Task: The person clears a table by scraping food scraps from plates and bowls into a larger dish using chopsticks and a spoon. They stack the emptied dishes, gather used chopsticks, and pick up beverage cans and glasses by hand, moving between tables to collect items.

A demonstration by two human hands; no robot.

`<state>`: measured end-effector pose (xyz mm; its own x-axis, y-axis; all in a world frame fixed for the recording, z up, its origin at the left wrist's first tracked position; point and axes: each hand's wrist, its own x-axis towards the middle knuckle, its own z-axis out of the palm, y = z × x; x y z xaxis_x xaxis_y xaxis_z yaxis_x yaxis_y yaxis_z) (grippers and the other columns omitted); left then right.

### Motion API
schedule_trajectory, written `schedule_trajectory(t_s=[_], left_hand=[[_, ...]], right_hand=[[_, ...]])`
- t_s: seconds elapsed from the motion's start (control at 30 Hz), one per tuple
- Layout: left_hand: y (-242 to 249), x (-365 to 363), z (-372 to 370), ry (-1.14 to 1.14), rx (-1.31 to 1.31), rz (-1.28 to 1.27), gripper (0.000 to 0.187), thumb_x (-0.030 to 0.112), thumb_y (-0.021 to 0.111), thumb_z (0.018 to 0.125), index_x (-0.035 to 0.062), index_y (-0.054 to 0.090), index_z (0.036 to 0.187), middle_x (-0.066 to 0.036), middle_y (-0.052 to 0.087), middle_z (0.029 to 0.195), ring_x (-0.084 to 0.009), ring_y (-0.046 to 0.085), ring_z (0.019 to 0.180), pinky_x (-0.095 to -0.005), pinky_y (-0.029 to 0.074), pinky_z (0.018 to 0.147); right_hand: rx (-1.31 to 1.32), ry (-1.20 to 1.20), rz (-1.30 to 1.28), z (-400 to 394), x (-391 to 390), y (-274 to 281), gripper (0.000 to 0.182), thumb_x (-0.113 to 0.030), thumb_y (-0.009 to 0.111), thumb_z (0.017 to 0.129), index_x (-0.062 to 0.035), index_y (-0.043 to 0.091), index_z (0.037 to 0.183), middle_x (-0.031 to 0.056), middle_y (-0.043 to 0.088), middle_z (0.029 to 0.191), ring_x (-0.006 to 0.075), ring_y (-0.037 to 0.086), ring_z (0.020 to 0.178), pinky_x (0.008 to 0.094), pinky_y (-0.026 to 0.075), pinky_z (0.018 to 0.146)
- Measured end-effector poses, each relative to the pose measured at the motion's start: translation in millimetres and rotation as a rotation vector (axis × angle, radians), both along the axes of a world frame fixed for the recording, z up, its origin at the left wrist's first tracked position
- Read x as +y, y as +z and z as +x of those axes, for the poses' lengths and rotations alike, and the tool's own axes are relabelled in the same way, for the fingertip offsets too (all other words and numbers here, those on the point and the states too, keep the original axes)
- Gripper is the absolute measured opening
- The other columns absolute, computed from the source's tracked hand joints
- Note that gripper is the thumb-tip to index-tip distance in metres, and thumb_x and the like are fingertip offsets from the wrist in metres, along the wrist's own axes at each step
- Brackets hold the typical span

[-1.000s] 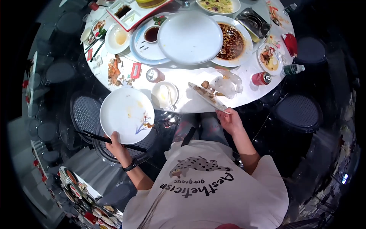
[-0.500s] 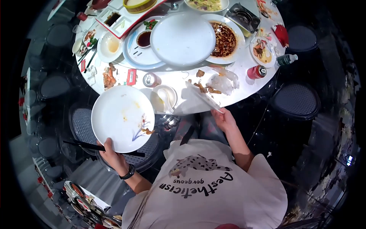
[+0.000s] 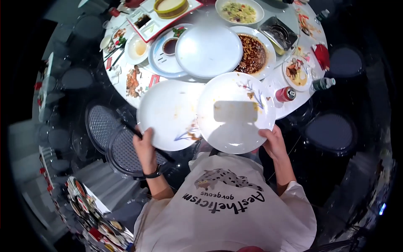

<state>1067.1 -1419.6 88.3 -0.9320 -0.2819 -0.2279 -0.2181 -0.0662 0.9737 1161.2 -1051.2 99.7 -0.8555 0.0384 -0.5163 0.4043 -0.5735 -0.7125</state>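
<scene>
My left hand (image 3: 145, 145) is closed around the near rim of a white plate (image 3: 170, 113) with a small flower print and a few food smears. The same hand also has a pair of black chopsticks (image 3: 140, 136) pinned under the thumb, and they run slantwise across the fingers, poking out to either side of the hand. There is a dark watch (image 3: 153, 173) on that wrist.

My right hand (image 3: 273, 142) grips the near right rim of a second white plate (image 3: 235, 111), fingers under it and thumb over the edge. This plate has the same flower print at its far side and a little scrap of food beside the print. It sits just left of and beyond the right hand, and its left edge overlaps the first plate, lying on top of it. Both plates are held flat over the near edge of the round table (image 3: 201, 82).

Beyond the right hand, just past the second plate's far right rim, stands a red can (image 3: 285, 94), and further right lies a dark bottle (image 3: 322, 84) on its side. Straight beyond both hands there is a large blank white platter (image 3: 208, 50) touching a dish of dark red sauce (image 3: 253, 53). Left of and below my left hand I see two mesh-seated chairs (image 3: 121, 149) pushed close together.
</scene>
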Motion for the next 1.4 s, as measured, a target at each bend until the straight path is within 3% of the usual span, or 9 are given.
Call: schedule_trajectory(t_s=[0.17,0.33,0.47,0.63,0.8,0.97,1.07,1.27,1.4], left_hand=[[-16.5,125.8,33.3,-0.182,-0.099,0.208,0.028,0.007,0.056,0.086,-0.0043,0.054,0.111,-0.010,0.062,0.098,-0.0151,0.061,0.081,-0.0268,0.051,0.070],[-17.6,242.6,89.2,-0.151,-0.097,0.428,0.042,0.011,0.056,0.090,-0.0066,0.044,0.127,-0.016,0.059,0.114,-0.0213,0.062,0.098,-0.0312,0.052,0.083],[-34.3,304.1,119.1,-0.171,-0.077,0.443,0.036,0.015,0.047,0.097,-0.0050,0.044,0.127,-0.013,0.058,0.116,-0.0179,0.059,0.100,-0.0298,0.050,0.085],[-26.8,350.6,122.0,-0.426,0.081,0.219,0.047,0.010,0.062,0.087,-0.0054,0.044,0.127,-0.013,0.058,0.116,-0.0177,0.059,0.100,-0.0291,0.050,0.085],[3.1,365.1,108.7,-0.314,-0.193,0.489,0.056,0.004,0.066,0.081,-0.0092,0.041,0.129,-0.018,0.058,0.117,-0.0231,0.061,0.103,-0.0323,0.049,0.088],[-3.5,328.8,124.8,-0.059,-0.123,0.362,0.051,0.007,0.068,0.081,-0.0091,0.046,0.124,-0.017,0.060,0.114,-0.0229,0.062,0.099,-0.0317,0.049,0.086],[2.3,306.7,144.4,0.078,-0.063,0.296,0.050,0.009,0.067,0.082,-0.0092,0.046,0.124,-0.018,0.060,0.114,-0.0230,0.062,0.098,-0.0315,0.050,0.085],[2.5,284.7,184.4,0.323,0.005,0.200,0.052,0.012,0.061,0.086,-0.0111,0.042,0.128,-0.020,0.058,0.117,-0.0262,0.062,0.101,-0.0335,0.050,0.088],[-3.0,272.1,204.6,0.442,0.004,0.211,0.043,0.014,0.062,0.086,-0.0099,0.051,0.120,-0.019,0.064,0.107,-0.0230,0.066,0.089,-0.0293,0.054,0.076]], right_hand=[[0.011,0.214,-0.005,6.2,76.2,-27.3,0.038,-0.011,0.056,0.085,0.0045,0.048,0.119,0.0129,0.064,0.094,0.0250,0.065,0.069,0.0350,0.058,0.054],[0.126,0.319,0.345,43.1,165.8,-29.3,0.051,-0.009,0.061,0.084,0.0006,0.043,0.130,0.0110,0.062,0.106,0.0169,0.061,0.083,0.0274,0.051,0.069],[0.116,0.285,0.293,66.0,212.8,-9.2,0.062,-0.003,0.061,0.082,-0.0008,0.035,0.138,0.0114,0.053,0.124,0.0156,0.050,0.110,0.0305,0.043,0.091],[0.252,0.159,0.382,82.8,251.5,-18.1,0.059,0.001,0.067,0.079,-0.0027,0.029,0.124,0.0114,0.045,0.120,0.0169,0.044,0.115,0.0316,0.039,0.096],[0.228,0.091,0.115,64.7,280.4,-18.1,0.048,-0.012,0.066,0.086,-0.0019,0.036,0.123,0.0143,0.053,0.111,0.0209,0.056,0.102,0.0355,0.047,0.089],[-0.115,-0.326,0.101,-19.3,367.9,-207.9,0.034,-0.024,0.063,0.089,0.0064,0.052,0.098,0.0168,0.060,0.096,0.0284,0.066,0.084,0.0352,0.059,0.065],[-0.220,-0.393,0.237,-55.6,381.0,-246.3,0.028,-0.019,0.063,0.088,0.0069,0.055,0.093,0.0168,0.062,0.088,0.0280,0.067,0.078,0.0346,0.059,0.061],[-0.135,-0.363,0.076,-57.0,379.9,-247.0,0.011,-0.001,0.056,0.087,0.0037,0.052,0.097,0.0199,0.063,0.097,0.0289,0.068,0.079,0.0363,0.060,0.070],[-0.060,-0.322,0.037,-27.9,380.4,-228.2,0.024,-0.002,0.056,0.087,0.0030,0.053,0.110,0.0149,0.062,0.101,0.0260,0.067,0.082,0.0351,0.059,0.073]])
